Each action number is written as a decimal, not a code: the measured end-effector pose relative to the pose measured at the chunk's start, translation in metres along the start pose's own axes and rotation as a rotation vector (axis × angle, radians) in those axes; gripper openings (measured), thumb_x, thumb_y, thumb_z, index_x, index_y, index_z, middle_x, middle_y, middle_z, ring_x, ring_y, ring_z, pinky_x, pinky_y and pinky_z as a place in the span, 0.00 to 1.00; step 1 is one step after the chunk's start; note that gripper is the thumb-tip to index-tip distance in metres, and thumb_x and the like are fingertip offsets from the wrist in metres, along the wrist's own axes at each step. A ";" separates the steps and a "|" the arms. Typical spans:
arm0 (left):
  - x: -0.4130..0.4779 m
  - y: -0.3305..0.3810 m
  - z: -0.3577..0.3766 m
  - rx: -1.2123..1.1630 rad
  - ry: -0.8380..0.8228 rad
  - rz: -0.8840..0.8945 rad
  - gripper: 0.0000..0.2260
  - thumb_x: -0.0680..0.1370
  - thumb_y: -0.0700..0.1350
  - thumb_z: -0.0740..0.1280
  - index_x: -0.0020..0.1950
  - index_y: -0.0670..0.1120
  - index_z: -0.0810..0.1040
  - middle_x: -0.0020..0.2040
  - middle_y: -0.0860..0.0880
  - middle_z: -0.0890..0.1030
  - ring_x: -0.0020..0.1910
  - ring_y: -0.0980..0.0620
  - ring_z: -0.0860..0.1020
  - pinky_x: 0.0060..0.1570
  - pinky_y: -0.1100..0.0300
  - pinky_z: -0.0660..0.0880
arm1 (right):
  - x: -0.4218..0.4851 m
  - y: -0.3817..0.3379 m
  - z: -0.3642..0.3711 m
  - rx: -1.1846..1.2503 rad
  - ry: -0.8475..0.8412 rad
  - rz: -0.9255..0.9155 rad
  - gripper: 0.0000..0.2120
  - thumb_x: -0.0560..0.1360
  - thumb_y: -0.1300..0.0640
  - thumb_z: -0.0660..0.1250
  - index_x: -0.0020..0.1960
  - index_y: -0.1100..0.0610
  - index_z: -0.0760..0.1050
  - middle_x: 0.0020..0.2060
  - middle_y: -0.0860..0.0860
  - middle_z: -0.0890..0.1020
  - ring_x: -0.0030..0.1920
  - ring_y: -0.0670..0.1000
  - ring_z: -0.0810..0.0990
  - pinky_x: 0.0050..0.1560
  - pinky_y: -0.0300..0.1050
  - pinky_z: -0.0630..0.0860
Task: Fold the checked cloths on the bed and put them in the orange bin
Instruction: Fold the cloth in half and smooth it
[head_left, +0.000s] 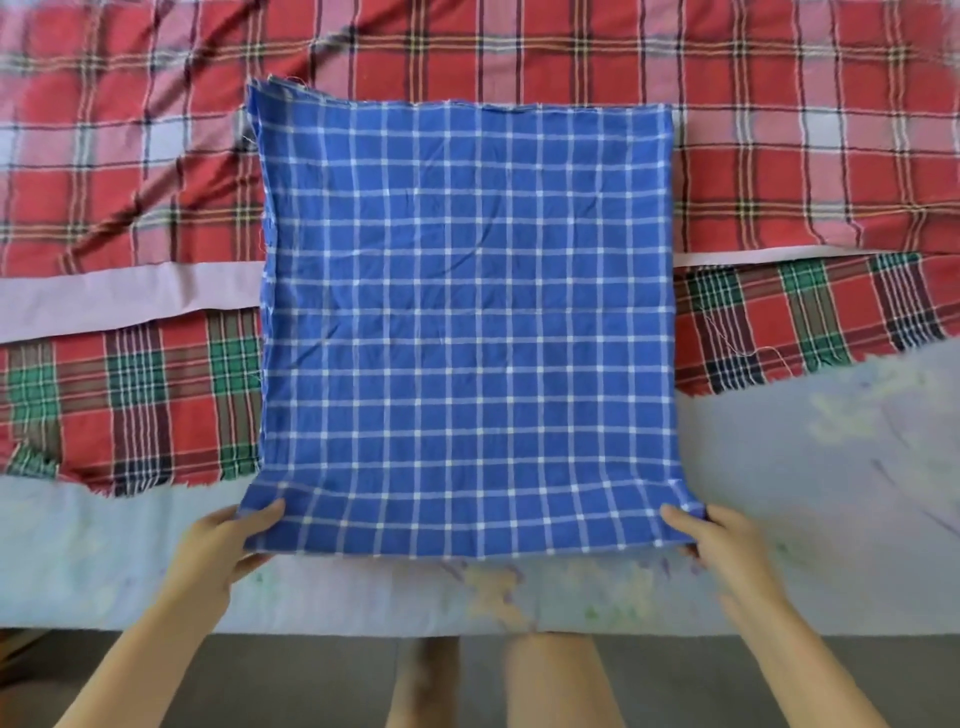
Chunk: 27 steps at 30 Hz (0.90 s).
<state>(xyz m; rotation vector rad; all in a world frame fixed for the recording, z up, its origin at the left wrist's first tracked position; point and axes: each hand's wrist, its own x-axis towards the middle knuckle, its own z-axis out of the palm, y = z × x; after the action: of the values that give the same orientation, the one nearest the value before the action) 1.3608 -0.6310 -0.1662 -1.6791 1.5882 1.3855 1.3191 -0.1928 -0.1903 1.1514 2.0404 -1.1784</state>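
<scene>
Since the left hand (228, 540) and right hand (722, 540) each pinch a near corner, the blue cloth (467, 312) lies flat on the bed (363, 587), likely set for folding. Red cloths (779, 156) lie under it

A person's left hand (228, 540) and right hand (711, 540) pinch the two near corners of a blue checked cloth (467, 322) lying folded and flat near the bed's (363, 597) front edge, over two red plaid cloths (779, 156) spread behind it.
</scene>
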 end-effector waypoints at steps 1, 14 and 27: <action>-0.004 0.012 -0.003 -0.064 -0.007 0.035 0.03 0.75 0.36 0.67 0.48 0.39 0.76 0.44 0.43 0.79 0.39 0.48 0.78 0.41 0.57 0.74 | -0.002 -0.015 -0.005 0.019 0.024 -0.037 0.06 0.71 0.65 0.72 0.36 0.64 0.77 0.17 0.45 0.73 0.18 0.40 0.69 0.20 0.31 0.64; 0.034 0.266 0.044 -0.554 -0.128 0.223 0.14 0.81 0.38 0.58 0.34 0.43 0.66 0.15 0.51 0.68 0.15 0.60 0.69 0.25 0.67 0.76 | 0.076 -0.295 -0.001 0.161 0.160 -0.314 0.11 0.71 0.68 0.64 0.32 0.59 0.70 0.13 0.49 0.71 0.13 0.42 0.64 0.16 0.27 0.57; 0.111 0.379 0.106 -0.478 -0.049 0.321 0.07 0.80 0.45 0.56 0.52 0.41 0.68 0.45 0.42 0.76 0.33 0.48 0.79 0.44 0.56 0.78 | 0.222 -0.400 0.063 0.124 0.227 -0.113 0.09 0.76 0.51 0.63 0.44 0.57 0.73 0.32 0.55 0.76 0.14 0.47 0.73 0.16 0.32 0.65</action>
<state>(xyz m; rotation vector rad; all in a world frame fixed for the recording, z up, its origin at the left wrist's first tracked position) 0.9564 -0.6853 -0.1880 -1.6659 1.6408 2.0870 0.8626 -0.2608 -0.2149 1.2953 2.2532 -1.2956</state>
